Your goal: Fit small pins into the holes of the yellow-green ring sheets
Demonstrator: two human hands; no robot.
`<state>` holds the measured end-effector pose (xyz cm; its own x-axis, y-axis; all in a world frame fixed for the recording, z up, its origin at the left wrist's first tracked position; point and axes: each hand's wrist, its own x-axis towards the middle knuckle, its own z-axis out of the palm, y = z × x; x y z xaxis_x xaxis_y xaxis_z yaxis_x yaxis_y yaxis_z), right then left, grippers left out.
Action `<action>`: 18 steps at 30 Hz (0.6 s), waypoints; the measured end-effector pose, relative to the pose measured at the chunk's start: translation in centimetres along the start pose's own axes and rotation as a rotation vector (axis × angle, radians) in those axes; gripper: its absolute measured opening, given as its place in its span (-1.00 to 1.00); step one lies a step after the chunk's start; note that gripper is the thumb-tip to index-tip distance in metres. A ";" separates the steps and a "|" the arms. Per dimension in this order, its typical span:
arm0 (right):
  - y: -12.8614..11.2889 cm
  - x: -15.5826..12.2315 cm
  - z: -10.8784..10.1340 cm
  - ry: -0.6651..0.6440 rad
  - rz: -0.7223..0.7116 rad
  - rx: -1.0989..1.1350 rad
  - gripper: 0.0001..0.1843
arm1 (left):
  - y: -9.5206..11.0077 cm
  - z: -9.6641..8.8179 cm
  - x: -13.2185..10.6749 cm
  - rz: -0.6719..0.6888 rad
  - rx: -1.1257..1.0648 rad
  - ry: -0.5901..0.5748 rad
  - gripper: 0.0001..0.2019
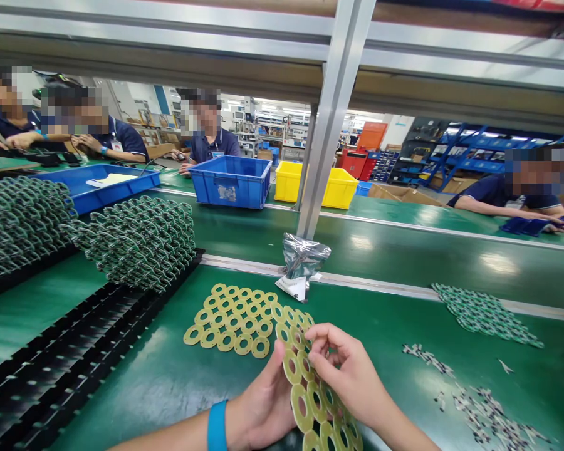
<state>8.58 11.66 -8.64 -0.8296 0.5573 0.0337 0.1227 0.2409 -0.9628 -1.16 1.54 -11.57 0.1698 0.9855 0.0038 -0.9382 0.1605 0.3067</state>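
My left hand [266,401], with a blue band at the wrist, grips a tilted panel of yellowish ring-shaped circuit board blanks [310,382] along its left side, the thumb on its edge. At the panel's upper right, my right hand [345,369] has its thumb and bent fingers closed together against the rings; whether it pinches a small part there I cannot make out. Just behind my left hand, a similar panel of ring blanks [234,331] lies flat on the green table. To the right are loose small black-and-white parts [491,413] and a flat green ring-board panel [489,315].
Black slotted racks [79,351] on the left carry stacked green ring-board panels [141,241]. A silver bag [303,260] sits by the metal post [331,119]. Behind are a blue bin [232,181], a yellow bin [341,188] and a blue tray [145,181]. Several co-workers sit beyond.
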 end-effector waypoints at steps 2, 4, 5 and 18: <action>-0.1 0.0 0.0 -0.005 -0.015 -0.049 -0.83 | -0.1 0.0 0.0 0.013 0.006 0.011 -0.44; 0.0 -0.1 0.0 -0.008 -0.032 -0.088 -0.80 | -0.2 -0.1 0.1 0.019 0.006 0.023 -0.45; 0.0 -0.1 0.0 -0.008 -0.040 -0.104 -0.79 | -0.2 -0.2 0.1 0.024 0.008 0.027 -0.46; -0.4 0.4 -0.9 0.041 -0.055 -0.316 -0.84 | -0.1 -0.1 0.1 0.016 0.042 0.051 -0.47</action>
<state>8.71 12.47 -8.00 -0.8180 0.5665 0.0999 0.2471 0.5029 -0.8283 -1.09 1.65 -11.68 0.1382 0.9896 -0.0391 -0.9269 0.1432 0.3469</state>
